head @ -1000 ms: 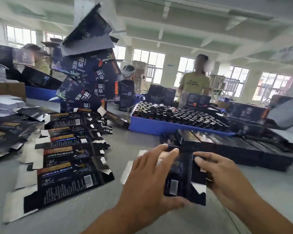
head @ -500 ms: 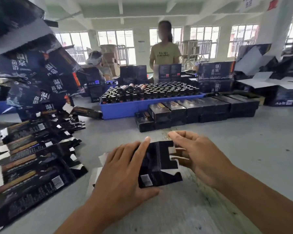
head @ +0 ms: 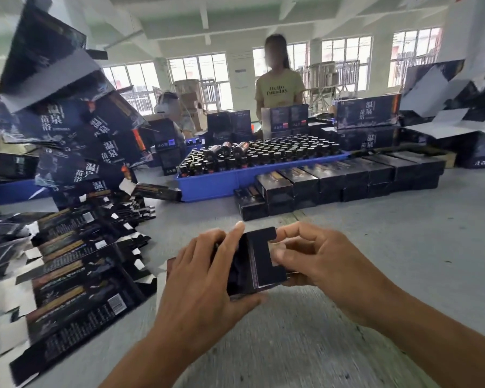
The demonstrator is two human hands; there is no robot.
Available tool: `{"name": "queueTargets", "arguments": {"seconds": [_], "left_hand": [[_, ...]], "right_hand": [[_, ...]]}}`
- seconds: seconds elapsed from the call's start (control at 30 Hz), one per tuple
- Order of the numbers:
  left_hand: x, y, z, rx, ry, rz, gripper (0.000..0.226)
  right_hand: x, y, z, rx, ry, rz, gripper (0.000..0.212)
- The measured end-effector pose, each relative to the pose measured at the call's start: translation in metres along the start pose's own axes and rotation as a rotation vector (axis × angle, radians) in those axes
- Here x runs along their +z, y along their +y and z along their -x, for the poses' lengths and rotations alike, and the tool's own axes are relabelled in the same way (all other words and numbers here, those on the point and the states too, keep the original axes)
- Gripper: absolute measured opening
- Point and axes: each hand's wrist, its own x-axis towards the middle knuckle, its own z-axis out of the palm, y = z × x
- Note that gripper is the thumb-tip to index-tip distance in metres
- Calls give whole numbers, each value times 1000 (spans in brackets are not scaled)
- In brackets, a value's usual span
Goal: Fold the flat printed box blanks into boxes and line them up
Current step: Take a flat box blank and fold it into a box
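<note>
A double row of finished boxes (head: 345, 180) lines the table (head: 403, 247) ahead; a fan of flat blanks (head: 76, 275) waits at the left. Between them, the left hand (head: 205, 278) grips a half-formed box (head: 254, 261) while the right hand (head: 317, 261) pinches its end flap

Blue tray (head: 207, 186) full of dark bottles (head: 263, 155), person in yellow shirt (head: 279, 89) behind it, grey table (head: 403, 233), windows (head: 199, 71)
</note>
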Motion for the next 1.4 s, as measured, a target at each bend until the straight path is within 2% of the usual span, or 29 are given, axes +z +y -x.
{"name": "queueTargets", "arguments": {"seconds": [0.13, 0.27, 0.43, 0.6, 0.83, 0.93, 1.07, 1.2, 1.4], "left_hand": [[-1, 1, -1, 86, 5, -4, 103], [-5, 2, -3, 148, -5, -23, 79], [-11, 5, -4, 110, -17, 35, 62], [-18, 6, -4, 115, 46, 135, 57], [-22, 2, -5, 113, 53, 117, 49], [-23, 2, -4, 101, 55, 124, 49], [-24, 2, -3, 96, 65, 132, 52], [-22, 3, -1, 98, 69, 133, 66], [-20, 2, 0, 77, 36, 115, 85]], "right_hand": [[5, -1, 0, -53, 10, 80, 29], [7, -4, 2, -118, 31, 141, 46], [7, -5, 4, -158, 71, 231, 42], [6, -9, 5, -228, 111, 290, 44], [8, -9, 8, -296, 175, 385, 45], [10, -8, 9, -286, 212, 366, 40], [11, -10, 11, -308, 209, 422, 51], [12, -8, 13, -354, 184, 565, 34], [13, -10, 12, -322, 136, 582, 32]]}}
